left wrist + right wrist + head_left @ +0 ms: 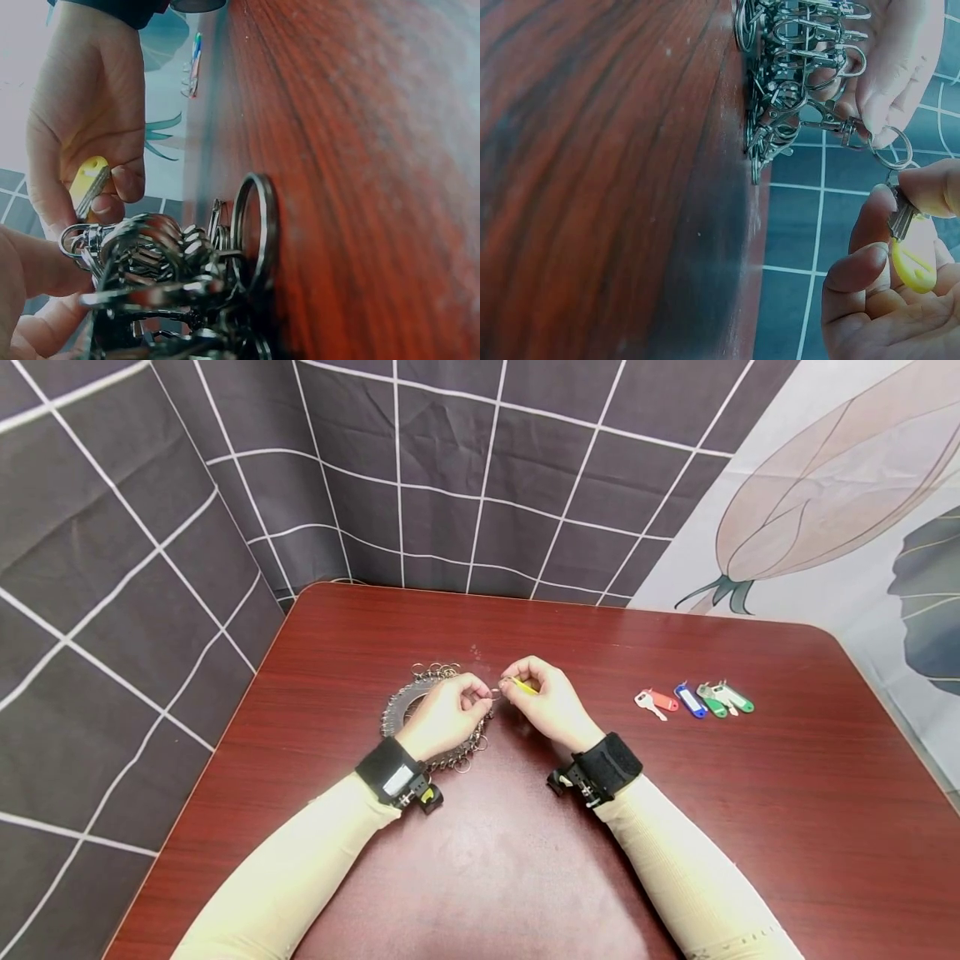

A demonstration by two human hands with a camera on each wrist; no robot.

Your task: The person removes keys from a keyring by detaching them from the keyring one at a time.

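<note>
A large flat metal hoop [407, 700], its edge set with many small clasps and split rings, lies on the table partly under my left hand [447, 717]. Thumb and finger of that hand pinch a split ring [894, 148], which hangs from a swivel clasp [845, 133] at the hoop's edge. My right hand [551, 706] faces it from the right, pinching a silver key [903, 215] with a yellow key tag [913, 268] attached. The key's upper end is close beneath the split ring; whether they are linked I cannot tell.
On the right of the reddish-brown table [720, 827] lie several tagged keys: a red tag [663, 700] with a key, a blue tag [690, 702] and two green tags, one of them [740, 699] outermost. A gridded dark curtain [450, 460] hangs behind the table.
</note>
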